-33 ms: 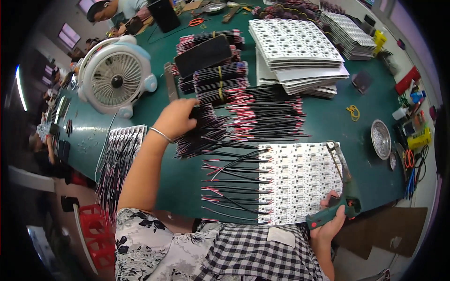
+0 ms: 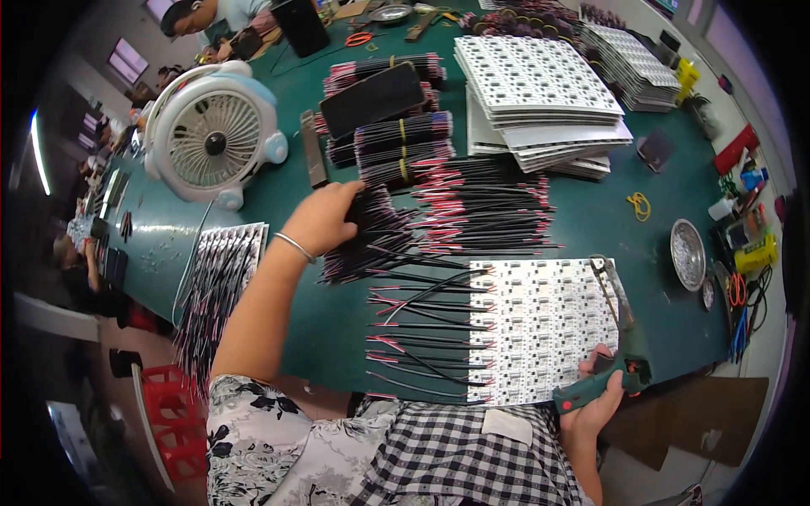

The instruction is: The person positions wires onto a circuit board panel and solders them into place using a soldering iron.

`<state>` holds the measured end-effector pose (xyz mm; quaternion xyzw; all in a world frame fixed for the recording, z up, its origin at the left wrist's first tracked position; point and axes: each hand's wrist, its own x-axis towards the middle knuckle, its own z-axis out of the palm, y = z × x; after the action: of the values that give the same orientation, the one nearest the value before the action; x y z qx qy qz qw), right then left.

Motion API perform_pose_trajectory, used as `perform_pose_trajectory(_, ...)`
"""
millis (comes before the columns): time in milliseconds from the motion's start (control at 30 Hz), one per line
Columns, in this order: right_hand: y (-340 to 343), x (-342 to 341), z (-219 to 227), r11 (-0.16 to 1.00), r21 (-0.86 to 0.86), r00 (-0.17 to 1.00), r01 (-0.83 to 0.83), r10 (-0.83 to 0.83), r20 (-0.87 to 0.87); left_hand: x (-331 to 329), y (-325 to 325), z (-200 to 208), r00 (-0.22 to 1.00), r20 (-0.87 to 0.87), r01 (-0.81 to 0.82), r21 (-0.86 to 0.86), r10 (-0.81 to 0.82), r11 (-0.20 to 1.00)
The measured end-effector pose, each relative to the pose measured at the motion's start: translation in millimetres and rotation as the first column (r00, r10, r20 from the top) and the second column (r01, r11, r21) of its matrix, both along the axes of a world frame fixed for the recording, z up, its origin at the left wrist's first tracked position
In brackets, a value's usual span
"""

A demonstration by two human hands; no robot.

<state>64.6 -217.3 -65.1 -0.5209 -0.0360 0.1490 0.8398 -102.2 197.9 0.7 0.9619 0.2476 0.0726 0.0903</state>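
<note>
My left hand (image 2: 325,218) rests at the near-left edge of a loose pile of black wires (image 2: 371,240), its thumb and forefinger apart and nothing seen between them. A green soldering gun (image 2: 603,390) is gripped in my right hand (image 2: 601,405). Its long metal tip reaches over the right edge of a white circuit board panel (image 2: 540,329). Along that panel's left edge several black wires (image 2: 422,337) with red and pale ends stick out to the left. Beyond it lies a row of black wires with red ends (image 2: 489,207).
A fan (image 2: 215,143) stands at left, near a wired panel (image 2: 211,287). Farther back are tied wire bundles (image 2: 405,139) under a phone (image 2: 371,99), and stacked panels (image 2: 540,84). A metal bowl (image 2: 686,253) sits at right. A co-worker (image 2: 211,21) bends over the far end.
The view shifts slightly, so everything on the table sits a little farther right. Both hands keep nearly the same places.
</note>
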Motion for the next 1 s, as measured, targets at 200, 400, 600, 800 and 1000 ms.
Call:
perform_pose_trajectory(200,0,1,-7,0.999,-0.021,0.999,-0.037,0.038,0.039,-4,-8,-20,0.995,0.07,-0.079,0.057,0.075,0.995)
perform_pose_trajectory(400,2,1,-5,0.999,-0.042,0.999,0.02,-0.018,0.035,-11,0,-22,0.974,0.226,-0.051,0.165,0.012,0.985)
perform_pose_trajectory(600,5,5,-2,0.999,-0.015,0.999,-0.037,0.037,0.021,-24,10,-21,0.406,0.851,-0.059,-0.339,0.333,0.939)
perform_pose_trajectory(800,-5,8,2,0.993,0.003,0.988,-0.118,0.118,-0.104,-14,-40,36,0.122,0.615,0.377,-0.755,0.779,0.537)
perform_pose_trajectory(1000,-6,20,12,0.99,0.043,0.96,-0.133,0.14,-0.242,51,-122,10,0.683,0.043,0.375,-0.877,0.729,-0.299)
